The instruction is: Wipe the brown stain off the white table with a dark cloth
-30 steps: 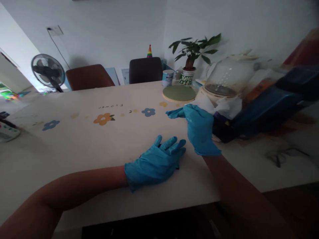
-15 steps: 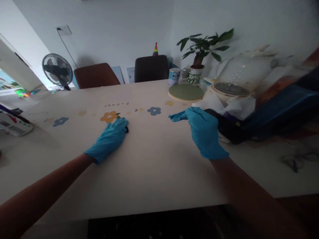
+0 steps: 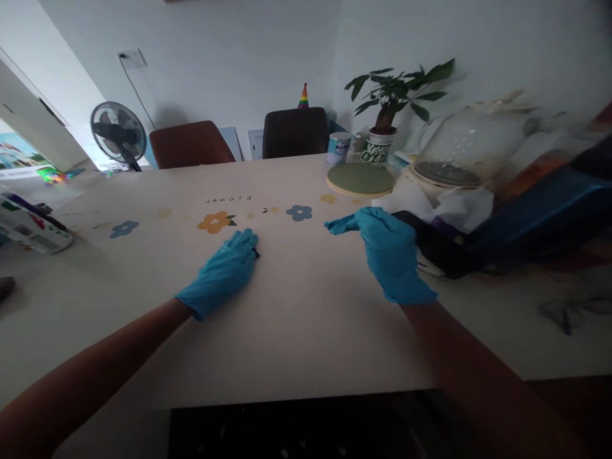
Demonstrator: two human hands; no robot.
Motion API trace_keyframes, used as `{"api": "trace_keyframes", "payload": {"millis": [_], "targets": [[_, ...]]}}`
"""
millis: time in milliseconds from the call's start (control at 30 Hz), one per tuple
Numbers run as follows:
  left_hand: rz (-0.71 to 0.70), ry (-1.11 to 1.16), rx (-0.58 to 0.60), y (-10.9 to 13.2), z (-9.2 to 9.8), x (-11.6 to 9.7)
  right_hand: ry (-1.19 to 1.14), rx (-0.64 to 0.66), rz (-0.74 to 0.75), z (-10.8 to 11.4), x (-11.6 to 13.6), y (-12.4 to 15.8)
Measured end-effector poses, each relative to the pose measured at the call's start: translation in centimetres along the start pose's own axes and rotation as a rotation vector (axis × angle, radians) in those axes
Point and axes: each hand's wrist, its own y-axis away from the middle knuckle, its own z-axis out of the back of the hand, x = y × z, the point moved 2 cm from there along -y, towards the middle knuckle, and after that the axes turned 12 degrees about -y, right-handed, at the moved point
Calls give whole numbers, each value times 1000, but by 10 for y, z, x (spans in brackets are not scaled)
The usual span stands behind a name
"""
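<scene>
My left hand, in a blue disposable glove, presses on the white tabletop just below a printed orange flower. Its fingers lie close together, and a small black thing shows at their edge, mostly hidden under them. In a matching glove, my right hand is held at the right, closed and palm inward, next to a black object. From its fingers a thin crumpled blue piece sticks out to the left. It looks like glove material, though I cannot tell it clearly from the glove itself.
A green round mat, a can and a potted plant stand at the back right. A clear-lidded appliance and bags crowd the right side. Eyeglasses lie front right; a white container stands at left.
My left hand has slid slightly right and away from the orange flower, the black thing moving with it. My right hand stays nearly still. The whole view has shifted a little.
</scene>
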Motion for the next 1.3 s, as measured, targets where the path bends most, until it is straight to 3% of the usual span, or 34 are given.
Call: {"api": "trace_keyframes", "payload": {"millis": [133, 267, 333, 433, 567, 767, 1033, 1300], "targets": [[-315, -1, 32, 13, -7, -88, 26, 6, 10, 1, 2, 0], [-492, 1, 5, 15, -9, -161, 107, 88, 30, 6, 1, -1], [-554, -23, -42, 15, -9, -181, 125, 98, 42, 8, -1, -1], [-606, -71, -97, 21, -9, -185, 130, 100, 50, 10, -3, 1], [-599, -84, -104, 42, -12, -151, 99, 112, 32, 8, -1, 3], [-476, -92, -94, 75, -24, -67, 18, 60, -2, 0, 2, 5], [-44, -36, 69, 100, -1, 55, 20, 10, -40, -1, 2, 5], [297, 73, -64, 101, 5, 197, 151, 47, 20, 2, 2, 3]]}}
